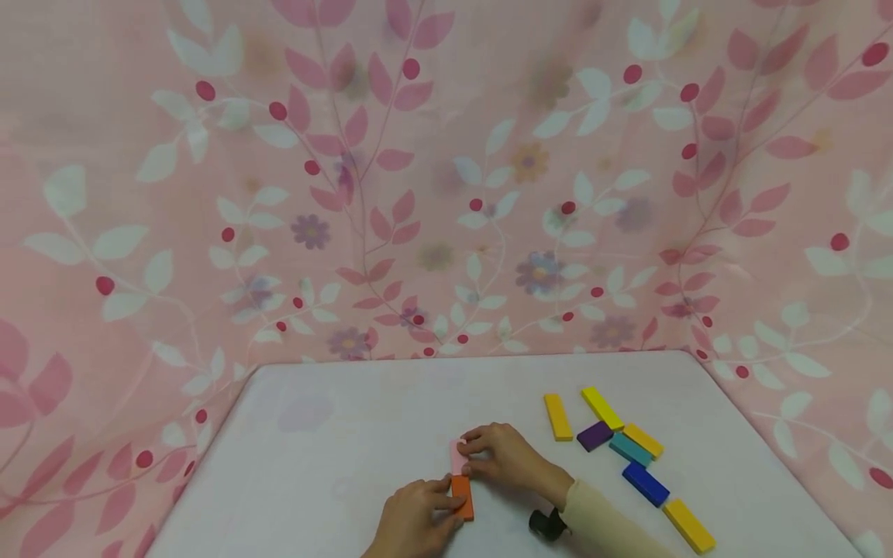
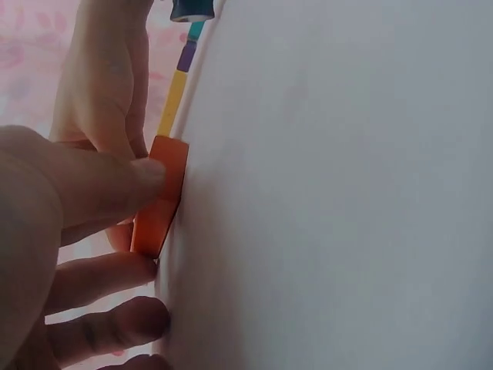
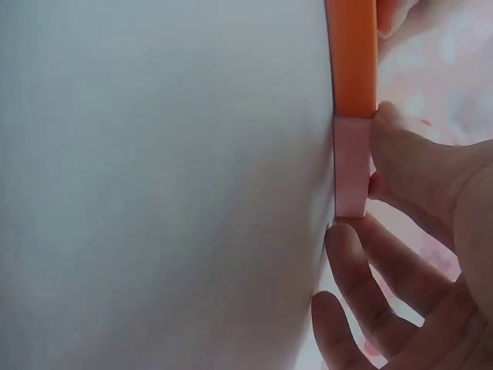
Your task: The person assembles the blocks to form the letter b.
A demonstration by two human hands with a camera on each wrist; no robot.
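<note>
On the white table, an orange rectangular block (image 1: 462, 487) lies end to end with a pink block (image 1: 456, 459), and their ends meet in the right wrist view. My left hand (image 1: 416, 515) grips the orange block between thumb and fingers. In the left wrist view, the left thumb (image 2: 146, 179) lies along a side of that block. The pink block is pinched by my right hand (image 1: 512, 463), partly hidden behind its fingers in the head view. From the right wrist, the right thumb (image 3: 408, 150) presses its side near the joint, with fingers around its far end.
Loose blocks lie to the right on the table (image 1: 314, 465): a purple one (image 1: 595, 436), a teal one (image 1: 631, 449), a blue one (image 1: 645, 484) and several yellow ones (image 1: 558, 417). A black device (image 1: 546, 525) is under the right wrist. Floral cloth (image 1: 446, 194) hangs behind.
</note>
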